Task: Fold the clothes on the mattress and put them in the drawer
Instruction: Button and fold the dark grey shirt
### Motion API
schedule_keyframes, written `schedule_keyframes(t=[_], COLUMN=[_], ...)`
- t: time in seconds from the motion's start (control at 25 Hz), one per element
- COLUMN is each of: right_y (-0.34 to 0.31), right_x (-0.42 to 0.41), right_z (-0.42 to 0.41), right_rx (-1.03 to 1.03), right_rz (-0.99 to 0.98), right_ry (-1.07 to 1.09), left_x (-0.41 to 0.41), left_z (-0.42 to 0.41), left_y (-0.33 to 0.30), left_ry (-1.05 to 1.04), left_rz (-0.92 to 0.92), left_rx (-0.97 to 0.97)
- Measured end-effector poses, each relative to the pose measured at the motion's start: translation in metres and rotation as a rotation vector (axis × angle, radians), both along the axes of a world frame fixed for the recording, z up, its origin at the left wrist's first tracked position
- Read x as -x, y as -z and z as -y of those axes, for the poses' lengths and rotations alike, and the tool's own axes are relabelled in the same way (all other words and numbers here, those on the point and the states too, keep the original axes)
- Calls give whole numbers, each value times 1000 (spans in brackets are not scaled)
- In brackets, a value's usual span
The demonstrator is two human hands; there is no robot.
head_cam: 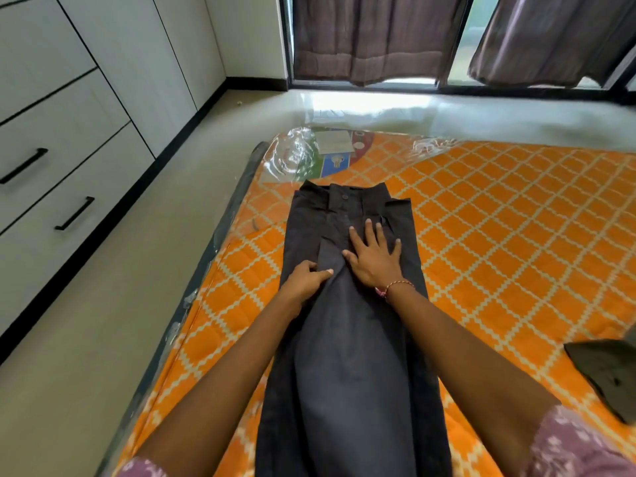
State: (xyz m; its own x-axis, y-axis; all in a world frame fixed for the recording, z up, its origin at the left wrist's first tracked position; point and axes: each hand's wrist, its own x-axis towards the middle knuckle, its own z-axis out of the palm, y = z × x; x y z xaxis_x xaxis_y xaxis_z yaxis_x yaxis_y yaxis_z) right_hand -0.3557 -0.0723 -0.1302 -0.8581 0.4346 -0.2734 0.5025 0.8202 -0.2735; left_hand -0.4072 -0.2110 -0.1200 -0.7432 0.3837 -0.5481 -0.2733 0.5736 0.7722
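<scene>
Dark trousers [347, 339] laid flat on mattress [499, 235], long axis running away, waistband far. Right hand [373, 256] pressed flat, fingers spread; fabric fold pinched by left hand [306, 278].

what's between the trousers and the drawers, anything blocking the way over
Nothing visible does. The dark trousers lie on the mattress under both hands: left hand, right hand. Only bare floor separates the mattress edge from the drawers, which are closed.
</scene>
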Motion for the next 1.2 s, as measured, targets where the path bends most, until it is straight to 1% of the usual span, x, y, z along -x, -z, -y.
schedule_keyframes(t=[0.12, 0.2, 0.28, 0.32, 0.36, 0.4, 0.44, 0.48, 0.56, 0.6, 0.64, 0.72, 0.76, 0.8, 0.84, 0.88, 0.92, 0.96, 1.0, 1.04, 1.08, 1.16, 1.2], right_y=[-19, -20, -17, -12, -6, -3, -6, -15, -38, -49, -51, -62, -66, -68, -64, -54, -42, -31, -11, 12, 28, 37, 37], right_x=[-68, -140, -201, -221, -239, -251, -257, -263, -274, -277, -286, -299, -299, -296, -286, -279, -275, -275, -280, -291, -302, -317, -321], right_z=[66, 132, 186, 202, 214, 219, 219, 218, 215, 216, 213, 209, 206, 205, 201, 200, 201, 201, 203, 205, 206, 207, 209], right_rx=[20, -47, -64, -109, -142, -135, -112, -93, -143, -126, -87, -31, -57, -113, -167, -179, -156, -117, -110, -116, -144, -148, -144], right_rz=[-84, -174, -126, -86, -66, -61, -62, -28, 39, 57, 103, 185, 147, 41, -122, -258, -314, -262, -173, -127, -141, -108, -85], right_ry=[22, 31, -38, -91, -96, -34, 46, 81, 43, 19, -39, -134, -143, -123, -79, -61, -61, -96, -140, -178, -197, -167, -141], left_x=[-40, -58, -69, -75, -84, -93, -100, -108, -125, -133, -137, -147, -153, -163, -172, -184, -194, -202, -208, -211, -213, -220, -224], left_z=[42, 61, 69, 72, 76, 81, 85, 89, 99, 101, 104, 110, 110, 109, 108, 110, 112, 118, 126, 136, 144, 153, 157], left_y=[2, 3, -1, -5, -9, -9, -5, -2, 0, -5, -8, -10, -12, -12, -13, -12, -4, 5, 15, 24, 32, 37, 40], left_ry=[-20, -27, -35, -52, -77, -105, -143, -177, -257, -287, -282, -168, -99, -45, 37, 163, 302, 457, 565, 602, 608, 667, 658], left_rz=[172, 268, 337, 353, 347, 295, 200, 71, -155, -244, -343, -542, -659, -810, -920, -974, -1025, -1003, -977, -969, -962, -901, -905], left_rx=[-64, -80, -52, -21, -11, -20, -26, -22, 30, 71, 126, 299, 387, 438, 423, 433, 502, 564, 595, 573, 548, 616, 607])
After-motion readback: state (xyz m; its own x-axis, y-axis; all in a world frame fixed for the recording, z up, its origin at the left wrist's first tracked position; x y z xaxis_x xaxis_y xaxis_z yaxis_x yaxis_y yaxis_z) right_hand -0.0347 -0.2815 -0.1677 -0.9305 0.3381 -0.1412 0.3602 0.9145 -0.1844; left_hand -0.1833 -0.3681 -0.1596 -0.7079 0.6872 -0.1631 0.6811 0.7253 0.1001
